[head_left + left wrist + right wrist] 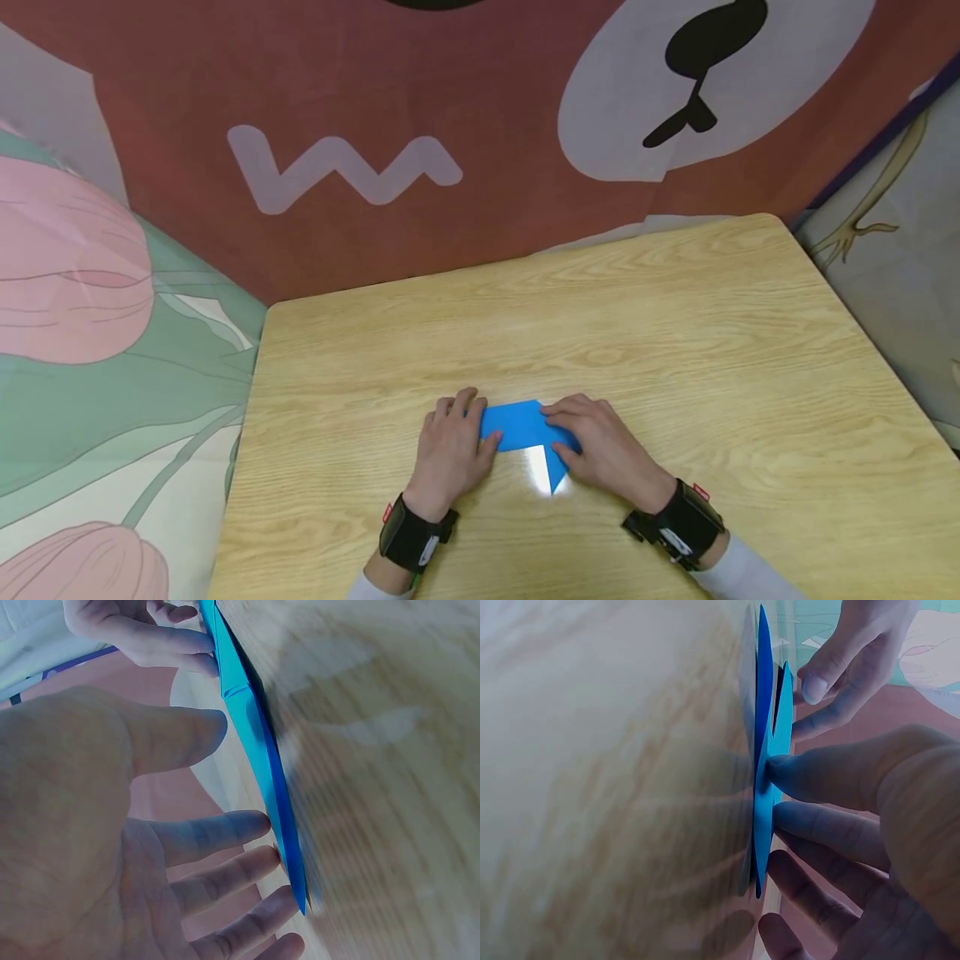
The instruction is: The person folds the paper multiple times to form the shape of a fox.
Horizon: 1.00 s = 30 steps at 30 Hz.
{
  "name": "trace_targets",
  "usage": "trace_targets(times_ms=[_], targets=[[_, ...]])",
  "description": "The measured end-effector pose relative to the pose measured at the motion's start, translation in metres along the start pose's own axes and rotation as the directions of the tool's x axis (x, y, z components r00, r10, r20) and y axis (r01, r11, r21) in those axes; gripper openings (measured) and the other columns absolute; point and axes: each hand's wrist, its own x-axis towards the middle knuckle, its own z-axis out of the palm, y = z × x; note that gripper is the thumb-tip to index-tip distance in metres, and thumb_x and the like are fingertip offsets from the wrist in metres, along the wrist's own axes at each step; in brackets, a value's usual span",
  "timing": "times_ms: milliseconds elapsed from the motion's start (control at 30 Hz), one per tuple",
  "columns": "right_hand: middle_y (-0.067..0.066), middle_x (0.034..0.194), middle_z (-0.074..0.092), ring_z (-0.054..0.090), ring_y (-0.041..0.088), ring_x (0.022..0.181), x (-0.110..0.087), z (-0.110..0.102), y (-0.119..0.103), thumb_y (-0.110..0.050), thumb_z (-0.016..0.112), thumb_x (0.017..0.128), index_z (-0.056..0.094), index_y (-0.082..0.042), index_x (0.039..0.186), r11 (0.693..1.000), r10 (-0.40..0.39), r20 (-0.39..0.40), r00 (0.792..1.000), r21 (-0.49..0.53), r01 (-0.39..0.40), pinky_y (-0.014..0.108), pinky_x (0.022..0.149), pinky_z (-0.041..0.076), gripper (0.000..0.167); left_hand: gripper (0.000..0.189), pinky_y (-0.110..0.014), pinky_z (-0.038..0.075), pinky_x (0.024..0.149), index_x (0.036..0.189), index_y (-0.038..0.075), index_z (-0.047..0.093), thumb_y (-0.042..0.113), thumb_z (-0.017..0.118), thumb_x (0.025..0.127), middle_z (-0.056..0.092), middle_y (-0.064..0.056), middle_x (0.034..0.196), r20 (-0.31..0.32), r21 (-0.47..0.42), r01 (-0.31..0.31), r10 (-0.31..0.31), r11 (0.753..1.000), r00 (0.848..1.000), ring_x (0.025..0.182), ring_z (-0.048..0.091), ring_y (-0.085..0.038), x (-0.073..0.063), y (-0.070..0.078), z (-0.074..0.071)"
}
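A folded piece of blue paper (517, 425) lies on the wooden table, with a pointed flap sticking out toward the person at its right part. My left hand (450, 450) rests at the paper's left end; in the left wrist view its fingertips (255, 825) touch the sheet, the fingers fairly straight. At the right end my right hand (603, 446) presses down. The right wrist view shows its thumb (817, 776) and index finger on the upper face of the paper (763, 817), whose layers stand slightly apart.
The light wooden tabletop (600, 333) spreads around both hands. Behind it hangs a reddish-brown cloth (420, 242) with a printed cartoon face, and a flower-patterned cloth (180, 333) hangs at the left. A bright reflection (537, 468) shows beside the pointed flap.
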Motion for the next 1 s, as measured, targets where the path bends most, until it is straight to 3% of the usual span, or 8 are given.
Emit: trace_targets(times_ms=[500,767,1000], targets=[[0.001,0.134,0.074,0.064,0.022,0.129,0.0,0.001,0.001,-0.022,0.088,0.09,0.078,-0.007,0.127,1.0,-0.001,0.001,1.0,0.01,0.001,0.051,0.1,0.053,0.041,0.047,-0.051,0.056,0.095,0.132,0.007,0.072,0.042,0.074,0.1,0.066,-0.013,0.14,-0.034,0.003,-0.014,0.014,1.0,0.999,0.117,0.062,-0.037,0.0,0.0,-0.005],[0.002,0.134,0.073,0.063,0.023,0.13,0.0,-0.001,0.0,-0.023,0.087,0.091,0.077,-0.007,0.128,1.0,0.001,0.011,1.0,0.007,-0.002,0.052,0.102,0.052,0.041,0.037,-0.046,0.051,0.091,0.118,0.009,0.076,0.042,0.074,0.1,0.071,-0.01,0.124,-0.066,-0.005,-0.013,0.013,1.0,0.998,0.107,0.059,-0.033,0.008,0.0,-0.008],[0.002,0.135,0.073,0.063,0.023,0.13,0.001,-0.001,0.0,-0.023,0.086,0.091,0.078,-0.008,0.127,1.0,0.006,0.026,1.0,0.006,-0.006,0.051,0.101,0.051,0.04,0.026,-0.044,0.054,0.085,0.104,0.012,0.076,0.037,0.075,0.1,0.073,-0.007,0.113,-0.123,-0.003,-0.017,0.017,1.0,0.992,0.101,0.061,-0.03,0.012,0.004,-0.013]])
